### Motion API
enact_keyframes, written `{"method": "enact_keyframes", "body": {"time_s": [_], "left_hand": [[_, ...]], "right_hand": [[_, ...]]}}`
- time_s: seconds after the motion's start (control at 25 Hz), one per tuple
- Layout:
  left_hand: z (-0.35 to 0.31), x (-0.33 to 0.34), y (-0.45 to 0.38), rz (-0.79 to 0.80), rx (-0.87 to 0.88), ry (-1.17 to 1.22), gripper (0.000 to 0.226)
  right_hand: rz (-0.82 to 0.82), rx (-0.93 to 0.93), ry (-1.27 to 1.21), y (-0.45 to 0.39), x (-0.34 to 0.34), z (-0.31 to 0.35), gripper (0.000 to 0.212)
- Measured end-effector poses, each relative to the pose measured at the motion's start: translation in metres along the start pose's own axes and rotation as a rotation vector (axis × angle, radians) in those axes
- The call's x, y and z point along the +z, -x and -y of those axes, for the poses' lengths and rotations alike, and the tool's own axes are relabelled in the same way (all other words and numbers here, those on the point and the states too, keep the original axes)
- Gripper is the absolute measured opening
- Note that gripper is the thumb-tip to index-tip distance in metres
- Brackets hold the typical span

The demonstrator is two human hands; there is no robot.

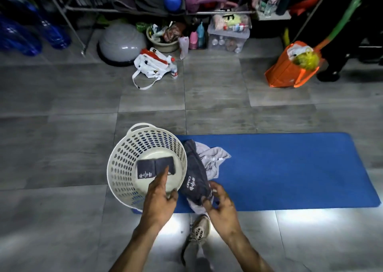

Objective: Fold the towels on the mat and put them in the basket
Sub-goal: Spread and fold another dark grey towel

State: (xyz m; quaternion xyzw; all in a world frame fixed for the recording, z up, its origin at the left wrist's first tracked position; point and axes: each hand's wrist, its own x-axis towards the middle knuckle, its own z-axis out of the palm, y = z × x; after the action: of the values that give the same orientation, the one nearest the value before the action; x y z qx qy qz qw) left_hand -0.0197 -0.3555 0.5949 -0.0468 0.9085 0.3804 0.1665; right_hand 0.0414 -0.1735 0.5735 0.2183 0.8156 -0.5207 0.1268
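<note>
A white perforated basket (122, 164) stands at the left end of the blue mat (279, 168). A folded dark towel (149, 167) lies on its floor. My left hand (160, 195) hovers over the basket's near rim, forefinger stretched toward the folded towel, holding nothing. Right of the basket lies a crumpled pile: a dark towel with white print (194, 178) on top of a light grey towel (211, 157). My right hand (219, 201) grips the pile's near end, fingers curled into the cloth.
A sneaker (199, 229) on my foot stands on the grey tile floor just below the mat. Far back are a white tote bag (151, 64), an orange bag (288, 68), a grey balance ball (122, 41) and cluttered racks.
</note>
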Motion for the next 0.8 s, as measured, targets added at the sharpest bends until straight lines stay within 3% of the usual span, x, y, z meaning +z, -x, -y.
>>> {"method": "enact_keyframes", "body": {"time_s": [0.2, 0.44, 0.8], "left_hand": [[-0.04, 0.011, 0.085, -0.012, 0.088, 0.054, 0.073], [-0.082, 0.038, 0.167, 0.02, 0.249, 0.093, 0.082], [-0.191, 0.128, 0.215, -0.005, 0.315, 0.026, 0.081]], "right_hand": [[-0.042, -0.112, 0.048, 0.098, -0.052, -0.012, 0.057], [-0.034, -0.077, 0.227, 0.188, -0.111, -0.046, 0.078], [-0.007, -0.034, 0.404, 0.236, -0.249, -0.116, 0.087]]}}
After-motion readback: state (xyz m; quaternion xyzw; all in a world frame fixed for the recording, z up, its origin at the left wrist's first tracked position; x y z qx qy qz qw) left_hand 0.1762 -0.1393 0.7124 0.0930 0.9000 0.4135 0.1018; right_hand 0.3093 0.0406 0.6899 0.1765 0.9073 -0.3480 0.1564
